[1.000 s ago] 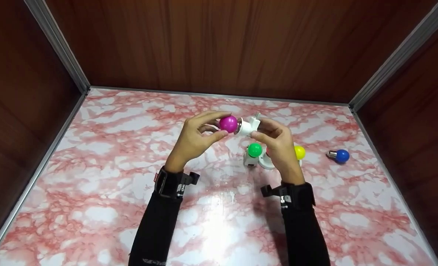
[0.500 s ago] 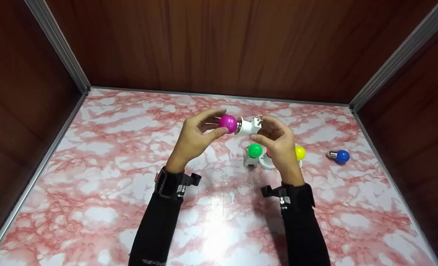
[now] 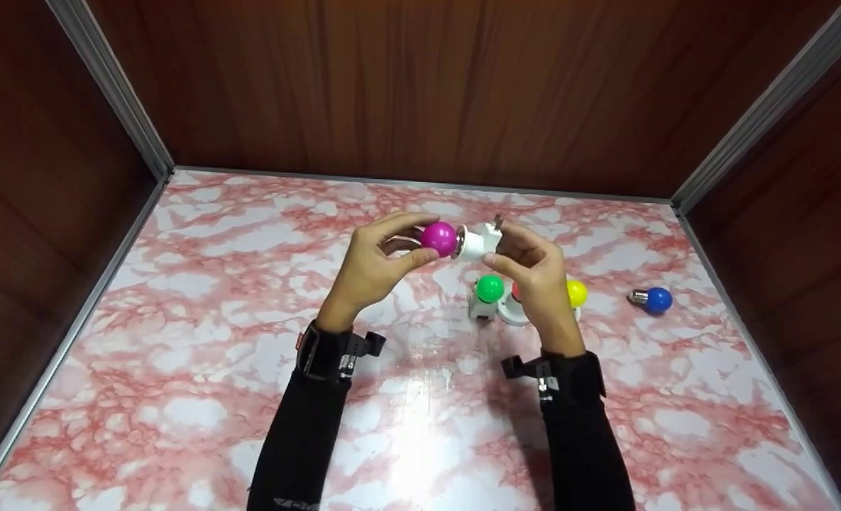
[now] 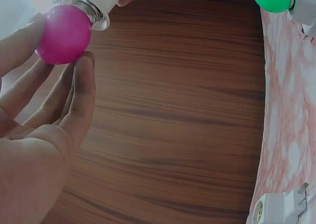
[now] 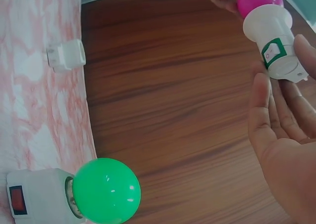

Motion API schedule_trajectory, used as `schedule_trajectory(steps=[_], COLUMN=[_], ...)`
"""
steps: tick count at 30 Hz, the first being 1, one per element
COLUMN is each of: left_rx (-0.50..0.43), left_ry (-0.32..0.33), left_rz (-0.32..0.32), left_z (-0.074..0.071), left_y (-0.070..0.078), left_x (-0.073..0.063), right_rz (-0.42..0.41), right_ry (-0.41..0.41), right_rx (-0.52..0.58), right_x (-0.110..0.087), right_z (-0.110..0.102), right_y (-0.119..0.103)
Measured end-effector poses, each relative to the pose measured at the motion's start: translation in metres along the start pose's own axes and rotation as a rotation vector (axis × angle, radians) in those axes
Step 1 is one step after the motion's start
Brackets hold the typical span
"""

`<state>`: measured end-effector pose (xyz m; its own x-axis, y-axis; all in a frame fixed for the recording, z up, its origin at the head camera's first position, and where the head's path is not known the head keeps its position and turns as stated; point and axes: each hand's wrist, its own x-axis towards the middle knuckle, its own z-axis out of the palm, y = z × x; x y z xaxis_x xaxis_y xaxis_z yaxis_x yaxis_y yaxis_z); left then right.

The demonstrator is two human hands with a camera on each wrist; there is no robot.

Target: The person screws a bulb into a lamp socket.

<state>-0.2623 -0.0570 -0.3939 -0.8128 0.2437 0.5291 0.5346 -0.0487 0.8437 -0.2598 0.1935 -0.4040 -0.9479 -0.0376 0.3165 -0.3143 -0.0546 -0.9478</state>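
Note:
My left hand [image 3: 381, 266] pinches a magenta round light bulb [image 3: 438, 239] between thumb and fingers. Its metal screw base sits partly inside the mouth of a white plug-in lamp socket [image 3: 471, 245], with some thread still showing in the left wrist view. The plug end of that socket is held by the thumb and fingers of my right hand [image 3: 537, 266], its prongs pointing up and away. A green-framed switch [image 5: 274, 53] shows on the socket's side in the right wrist view. Both hands are raised above the table.
Below the hands stands a green bulb [image 3: 490, 288] in a white socket with a red switch [image 5: 18, 200]. Beside it are a partly hidden red bulb and a yellow bulb [image 3: 576, 294] on white bases. A blue bulb [image 3: 658, 300] lies farther right. Another white socket [image 4: 276, 207] rests on the marbled table.
The socket has turned in my right hand: its prongs swung toward me half a second ago and now point up again. The left fingers have shifted slightly on the magenta bulb.

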Motion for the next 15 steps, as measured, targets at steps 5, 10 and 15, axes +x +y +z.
schedule_trajectory(steps=[5, 10, 15], left_rx=[-0.013, -0.008, 0.029], left_ry=[-0.029, -0.046, -0.036], left_rz=[0.044, 0.081, 0.07], left_z=[-0.0001, -0.0005, -0.0008], left_y=[-0.0014, -0.003, -0.003], left_x=[0.0, -0.0001, -0.0001], right_rz=[0.049, 0.071, 0.076], right_ry=[-0.001, -0.007, 0.006], right_rx=[0.064, 0.109, 0.114], right_x=[0.0014, 0.0022, 0.002], right_z=[-0.0006, -0.0007, 0.0001], right_y=[0.0013, 0.002, 0.0007])
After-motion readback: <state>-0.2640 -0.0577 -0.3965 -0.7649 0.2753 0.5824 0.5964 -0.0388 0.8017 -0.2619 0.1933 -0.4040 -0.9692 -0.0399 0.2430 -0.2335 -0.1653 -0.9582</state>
